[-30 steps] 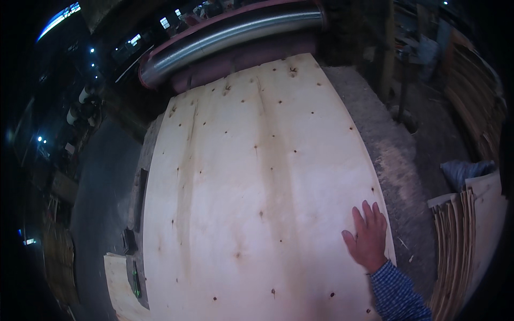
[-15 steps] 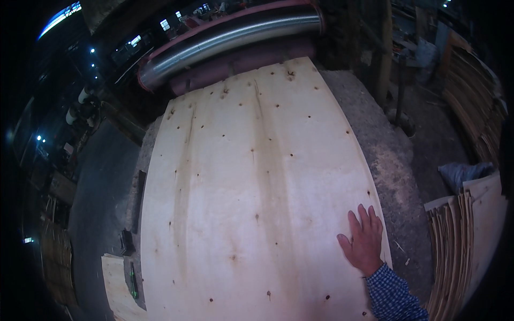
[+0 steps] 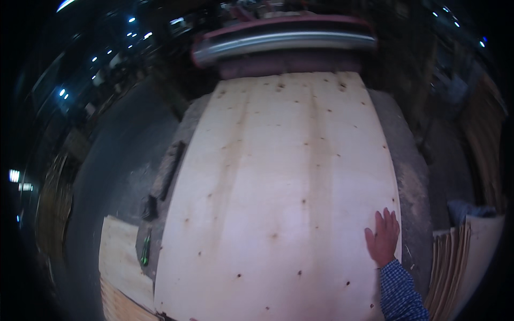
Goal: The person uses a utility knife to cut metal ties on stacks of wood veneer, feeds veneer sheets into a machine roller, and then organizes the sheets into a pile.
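Note:
A large pale veneer sheet (image 3: 267, 176) with brown knots and two darker streaks lies flat in front of me. Its far edge reaches a machine with a shiny metal roller (image 3: 289, 41) above a dull pinkish one. My right hand (image 3: 383, 238), in a blue checked sleeve, rests palm down on the sheet near its right edge, fingers stretched out and holding nothing. At the lower edge a sliver of what looks like a fingertip of my left hand (image 3: 193, 319) shows; the rest of that hand is out of the picture.
Stacked veneer sheets (image 3: 452, 267) stand at the lower right. To the lower left lie more pale sheets (image 3: 124, 251), and a green-handled tool (image 3: 145, 250) sits on the grey ledge beside the large sheet. Dark floor (image 3: 115, 171) stretches along the left.
The view has turned leftward, so the sheet and roller appear farther right. My right hand stays flat near the sheet's right edge. A sliver of my left hand has appeared below.

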